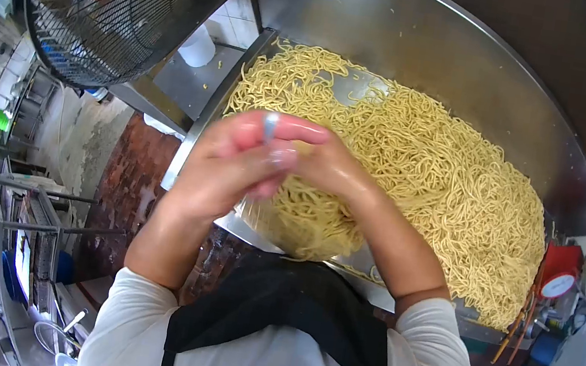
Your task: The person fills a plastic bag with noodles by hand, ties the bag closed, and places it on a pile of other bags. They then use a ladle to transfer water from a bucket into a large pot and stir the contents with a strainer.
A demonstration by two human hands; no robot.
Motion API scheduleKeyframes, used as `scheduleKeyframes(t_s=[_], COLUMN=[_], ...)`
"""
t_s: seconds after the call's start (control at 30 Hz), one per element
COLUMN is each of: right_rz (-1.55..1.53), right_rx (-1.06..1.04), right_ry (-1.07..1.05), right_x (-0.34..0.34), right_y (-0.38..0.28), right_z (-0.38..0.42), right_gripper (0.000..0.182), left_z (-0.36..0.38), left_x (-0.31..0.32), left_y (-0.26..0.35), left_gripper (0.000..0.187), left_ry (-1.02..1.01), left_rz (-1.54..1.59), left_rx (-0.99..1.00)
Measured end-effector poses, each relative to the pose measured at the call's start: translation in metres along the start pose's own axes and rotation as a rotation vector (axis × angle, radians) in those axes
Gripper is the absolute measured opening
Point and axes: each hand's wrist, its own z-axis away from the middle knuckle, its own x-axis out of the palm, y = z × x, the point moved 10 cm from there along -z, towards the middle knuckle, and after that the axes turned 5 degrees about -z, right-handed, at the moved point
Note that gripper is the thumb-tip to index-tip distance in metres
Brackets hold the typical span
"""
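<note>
My left hand (225,158) is raised over the near left edge of the noodle tray, fingers curled and a pale blue band round one finger. My right hand (326,164) meets it from the other side, its fingers mostly hidden behind the left. Below the joined hands hangs a clear plastic bag (294,228) of noodles, smeared by motion. Both hands seem closed at the bag's neck, though the neck itself is covered. Yellow noodles (431,157) lie in a thick layer across the steel tray (413,24).
A caged fan (115,8) stands at the upper left, close to the tray. Near it is a white container (197,47) on a metal surface. A red scale (562,269) sits at the right end. Metal racks (1,209) line the left side above a reddish floor (128,193).
</note>
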Motion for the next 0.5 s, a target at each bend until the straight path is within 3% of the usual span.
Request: scheduleKeyframes(t_s=[0.07,0.17,0.23,0.27,0.33,0.37,0.43,0.5], right_rz=[0.040,-0.090,0.222,0.326,0.900,0.810,0.852,0.616], right_rx=[-0.062,-0.445,-0.392,-0.377,-0.217,0.075,-0.032,0.146], right_ry=[0.007,0.046,-0.021,-0.049,0.050,-0.462,-0.693,-0.569], right_x=[0.038,0.075,0.102,0.110,0.094,0.100,0.084,0.036], right_y=[-0.018,-0.015,0.036,0.046,0.031,0.021,-0.013,-0.021], right_z=[-0.011,-0.031,-0.054,-0.056,-0.034,-0.037,-0.051,-0.073], right_gripper=[0.031,0.028,0.033,0.035,0.046,0.052,0.058,0.067], left_z=[0.011,0.025,0.024,0.027,0.041,0.045,0.047,0.044], left_x=[-0.005,-0.030,-0.062,-0.092,-0.119,-0.126,-0.131,-0.133], left_y=[0.019,0.005,-0.035,-0.070,-0.075,-0.074,-0.078,-0.081], left_gripper=[0.048,0.050,0.047,0.046,0.045,0.047,0.050,0.051], left_ry=[-0.086,-0.026,0.064,0.122,0.115,0.110,0.099,0.098], left_rz=[0.068,-0.022,-0.089,0.035,0.412,0.435,0.466,0.502], left_rx=[0.158,0.132,0.057,-0.028,0.045,0.082,0.077,0.067])
